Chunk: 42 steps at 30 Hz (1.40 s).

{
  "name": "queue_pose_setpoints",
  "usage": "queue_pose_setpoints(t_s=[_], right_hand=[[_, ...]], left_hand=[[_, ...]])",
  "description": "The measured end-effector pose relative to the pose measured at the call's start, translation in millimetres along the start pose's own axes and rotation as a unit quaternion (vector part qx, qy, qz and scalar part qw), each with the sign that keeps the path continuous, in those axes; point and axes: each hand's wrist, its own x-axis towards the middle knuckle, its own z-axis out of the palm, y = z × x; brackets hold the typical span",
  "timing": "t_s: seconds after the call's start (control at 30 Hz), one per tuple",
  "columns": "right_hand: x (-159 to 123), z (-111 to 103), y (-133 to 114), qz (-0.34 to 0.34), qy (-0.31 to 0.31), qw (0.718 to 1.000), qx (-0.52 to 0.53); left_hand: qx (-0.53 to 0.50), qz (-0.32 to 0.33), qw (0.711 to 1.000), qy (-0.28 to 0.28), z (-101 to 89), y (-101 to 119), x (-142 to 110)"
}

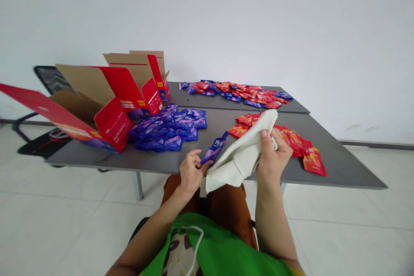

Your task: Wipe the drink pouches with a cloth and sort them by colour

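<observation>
Between thumb and fingers, my left hand (191,171) grips the lower end of a blue-purple pouch (214,148) with a narrow neck, tilted up to the right. My right hand (272,155) is closed on a white cloth (237,159), which hangs down to the left beside the pouch. Whether the cloth touches the pouch I cannot tell. Left of my hands lies a heap of blue-purple pouches (173,129). Red-orange pouches (313,160) lie in a row to the right, partly hidden behind the cloth and my right hand.
Open red cartons (111,127) with raised flaps stand along the left of the grey table (349,172). A mixed heap of red and blue pouches (239,91) is spread at the back near the wall. A black chair (42,144) stands beyond the table's left end.
</observation>
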Motion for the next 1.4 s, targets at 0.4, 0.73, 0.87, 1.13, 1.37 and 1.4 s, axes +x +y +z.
queue_pose_setpoints(t_s=[0.4,0.73,0.87,1.13,1.37,1.4], right_hand=[[-41.4,33.6,8.4,-0.143,-0.408,0.877,-0.21],[-69.1,52.4,36.7,-0.119,-0.495,0.756,-0.412],[-74.7,51.0,27.8,-0.088,-0.444,0.758,-0.469],[-68.0,32.5,27.9,-0.039,-0.386,0.722,-0.572],[-45.6,31.1,1.4,-0.047,-0.441,0.732,-0.518],[-47.1,36.1,-5.2,-0.059,-0.452,0.739,-0.496]], left_hand=[[0.212,0.063,0.972,-0.082,-12.9,5.0,-0.7],[0.152,-0.017,0.952,-0.264,-29.2,1.4,25.6],[0.146,0.015,0.946,-0.289,-32.6,2.2,26.8],[0.108,0.033,0.959,-0.261,-31.9,4.5,23.5],[0.103,0.044,0.958,-0.264,-33.1,0.5,21.7],[0.122,0.044,0.957,-0.261,-32.6,0.3,21.1]])
